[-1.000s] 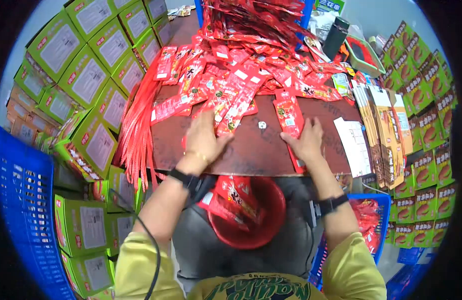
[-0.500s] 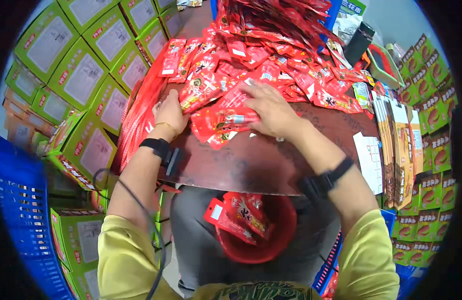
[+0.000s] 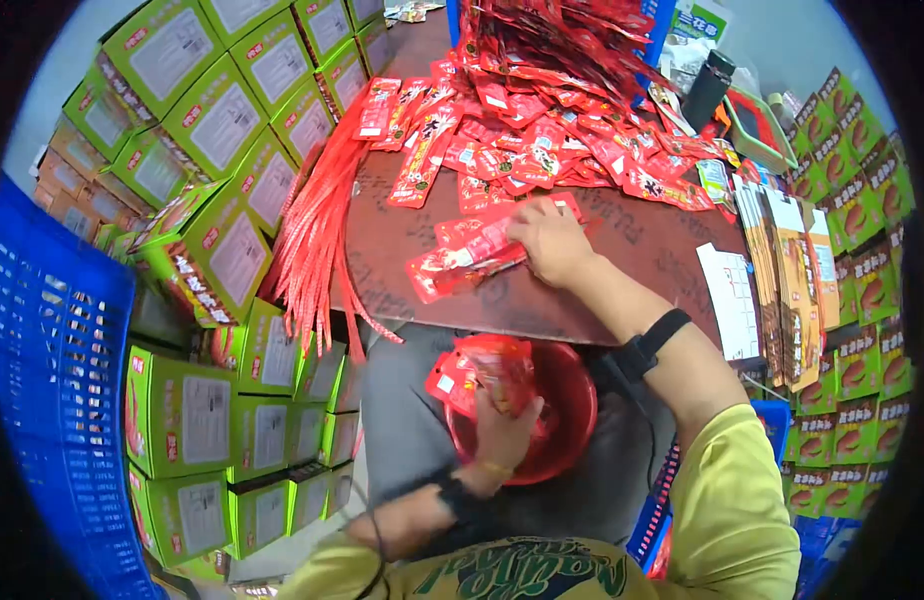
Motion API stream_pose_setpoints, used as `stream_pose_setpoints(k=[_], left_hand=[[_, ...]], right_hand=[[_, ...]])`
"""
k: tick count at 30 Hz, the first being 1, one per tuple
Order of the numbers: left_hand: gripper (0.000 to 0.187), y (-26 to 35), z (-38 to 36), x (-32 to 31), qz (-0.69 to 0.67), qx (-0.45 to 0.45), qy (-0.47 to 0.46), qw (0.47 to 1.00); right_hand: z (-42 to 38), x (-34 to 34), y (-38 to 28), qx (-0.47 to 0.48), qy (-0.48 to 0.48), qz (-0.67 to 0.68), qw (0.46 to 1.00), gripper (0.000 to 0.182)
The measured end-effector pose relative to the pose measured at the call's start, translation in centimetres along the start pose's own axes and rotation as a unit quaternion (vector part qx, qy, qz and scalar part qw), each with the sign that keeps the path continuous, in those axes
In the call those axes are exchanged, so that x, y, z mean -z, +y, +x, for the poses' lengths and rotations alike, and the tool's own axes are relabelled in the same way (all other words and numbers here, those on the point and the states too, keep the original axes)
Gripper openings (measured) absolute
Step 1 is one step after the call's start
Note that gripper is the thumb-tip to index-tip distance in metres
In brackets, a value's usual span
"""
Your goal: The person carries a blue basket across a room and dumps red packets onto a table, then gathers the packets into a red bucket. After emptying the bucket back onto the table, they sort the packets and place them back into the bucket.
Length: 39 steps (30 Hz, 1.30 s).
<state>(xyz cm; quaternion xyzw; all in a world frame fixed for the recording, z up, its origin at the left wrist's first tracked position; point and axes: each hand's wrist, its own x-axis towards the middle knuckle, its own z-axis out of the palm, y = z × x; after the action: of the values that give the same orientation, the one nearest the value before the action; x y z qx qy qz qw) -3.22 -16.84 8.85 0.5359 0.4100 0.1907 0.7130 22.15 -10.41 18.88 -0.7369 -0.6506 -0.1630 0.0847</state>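
My left hand (image 3: 504, 438) is low over the red plastic basin (image 3: 582, 425) on my lap. Its fingers are closed on shiny red snack packets (image 3: 470, 368), which overlap the basin's left rim. On the table, my right hand (image 3: 554, 243) grips the right part of a small stack of red packets (image 3: 450, 262). The stack lies flat near the table's front edge. Behind it spreads a large pile of similar red packets (image 3: 552, 150), some overlapping.
Red woven straps (image 3: 317, 230) hang over the table's left edge. Green boxes (image 3: 217, 120) are stacked at left, beside a blue crate (image 3: 52, 400). A dark bottle (image 3: 709, 90), flat cartons (image 3: 782, 290) and a white sheet (image 3: 730, 300) lie right. More boxes (image 3: 872, 290) line the right wall.
My left hand has moved from the table down to the basin and now holds packets there. My right hand stays on the table packets. The view has shifted slightly.
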Motion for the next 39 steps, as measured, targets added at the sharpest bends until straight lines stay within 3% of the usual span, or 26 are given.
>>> stream_pose_setpoints(k=[1, 3, 4, 6, 8, 9, 10, 12, 14, 16, 18, 20, 22, 24, 26, 27, 28, 29, 30, 31, 32, 33, 34, 35, 36, 39], left_hand=[[0.077, -0.3, -0.6, -0.6, -0.001, 0.000, 0.000, 1.000], [0.092, -0.6, -1.1, -1.8, 0.213, -0.024, 0.091, 0.973], [0.092, -0.2, -1.3, -2.2, 0.210, -0.025, 0.088, 0.973], [0.103, 0.5, -1.6, -2.4, 0.303, -0.079, 0.096, 0.945], [0.100, 3.9, -2.0, -1.0, 0.247, -0.094, 0.054, 0.963], [0.095, 5.2, -1.7, -0.3, 0.248, -0.200, 0.076, 0.945], [0.090, 6.7, -1.1, 0.4, 0.244, -0.306, 0.097, 0.915], [0.078, 10.9, 0.6, 1.8, 0.220, -0.368, 0.089, 0.899], [0.067, 13.9, 5.0, 2.9, 0.209, -0.411, 0.127, 0.878], [0.061, 16.8, 10.6, 3.5, 0.252, -0.424, 0.146, 0.858], [0.062, 17.9, 17.8, 4.0, 0.292, -0.442, 0.160, 0.833], [0.070, 19.0, 23.8, 4.7, 0.385, -0.410, 0.173, 0.808], [0.078, 19.7, 28.2, 4.5, 0.441, -0.367, 0.198, 0.795], [0.088, 20.4, 30.3, 3.8, 0.504, -0.343, 0.210, 0.764], [0.086, 21.3, 31.3, 3.0, 0.490, -0.231, 0.143, 0.829], [0.085, 21.2, 31.4, 2.5, 0.560, -0.230, 0.182, 0.775], [0.079, 20.6, 32.5, 2.9, 0.543, -0.271, 0.184, 0.773], [0.072, 21.0, 32.3, 3.0, 0.526, -0.234, 0.132, 0.807], [0.065, 21.6, 32.1, 3.3, 0.506, -0.198, 0.082, 0.835], [0.059, 21.4, 32.0, 3.8, 0.507, -0.270, 0.084, 0.814], [0.054, 21.4, 31.9, 4.3, 0.504, -0.341, 0.086, 0.789], [0.053, 22.4, 31.2, 4.0, 0.528, -0.356, 0.081, 0.767], [0.053, 22.0, 32.5, 4.3, 0.529, -0.353, 0.080, 0.768], [0.053, 21.5, 34.5, 4.9, 0.536, -0.461, 0.058, 0.705], [0.053, 21.2, 36.0, 5.2, 0.536, -0.560, 0.034, 0.630], [0.054, 22.6, 36.3, 3.9, 0.584, -0.444, -0.005, 0.680]], right_hand=[[-0.7, 0.8, -0.7, -0.020, -0.058, 0.055, 0.997, 0.034], [-2.3, 2.3, -1.8, -0.057, -0.105, 0.069, 0.990, 0.037], [-3.1, 3.2, -2.3, -0.096, -0.152, 0.086, 0.980, 0.040], [-4.9, 3.4, -2.7, -0.120, -0.150, 0.102, 0.976, 0.049], [-5.5, 4.9, -3.1, -0.178, -0.297, 0.123, 0.930, 0.068], [-6.7, 3.5, -2.6, -0.198, -0.248, 0.197, 0.928, 0.087], [-7.3, 2.7, -2.5, -0.200, -0.241, 0.198, 0.929, 0.087], [-8.2, 1.6, -2.8, -0.154, -0.099, 0.145, 0.972, 0.082], [-9.5, 1.1, -4.0, -0.165, -0.013, 0.190, 0.968, 0.075], [-10.2, 2.4, -5.8, -0.254, -0.057, 0.264, 0.929, 0.060], [-12.0, 1.6, -7.7, -0.261, 0.033, 0.264, 0.928, 0.052], [-13.7, 3.7, -11.7, -0.340, 0.058, 0.296, 0.891, 0.042], [-16.9, 3.0, -14.9, -0.356, 0.020, 0.286, 0.890, 0.037], [-21.4, -0.6, -18.2, -0.387, -0.187, 0.284, 0.857, 0.038], [-21.1, -0.2, -18.5, -0.344, -0.252, 0.251, 0.869, 0.041], [-20.5, 1.8, -17.2, -0.280, -0.370, 0.214, 0.859, 0.046], [-19.3, 4.3, -14.9, -0.211, -0.359, 0.217, 0.883, 0.050], [-16.2, 5.9, -11.5, -0.201, -0.242, 0.361, 0.878, 0.050], [-13.0, 9.1, -8.5, -0.337, -0.278, 0.394, 0.808, 0.041], [-12.6, 8.4, -5.2, -0.324, -0.123, 0.339, 0.874, 0.036], [-10.3, 7.9, -0.9, -0.318, -0.010, 0.178, 0.931, 0.034], [-9.7, 6.0, 3.8, -0.256, 0.151, 0.088, 0.951, 0.044], [-9.3, 4.2, 7.9, -0.309, 0.121, -0.036, 0.943, 0.063], [-9.1, 1.9, 11.8, -0.364, 0.068, -0.112, 0.922, 0.076], [-9.1, -0.5, 15.2, -0.419, 0.046, -0.119, 0.899, 0.075], [-6.5, 0.9, 18.4, -0.422, -0.108, -0.077, 0.897, 0.066]])
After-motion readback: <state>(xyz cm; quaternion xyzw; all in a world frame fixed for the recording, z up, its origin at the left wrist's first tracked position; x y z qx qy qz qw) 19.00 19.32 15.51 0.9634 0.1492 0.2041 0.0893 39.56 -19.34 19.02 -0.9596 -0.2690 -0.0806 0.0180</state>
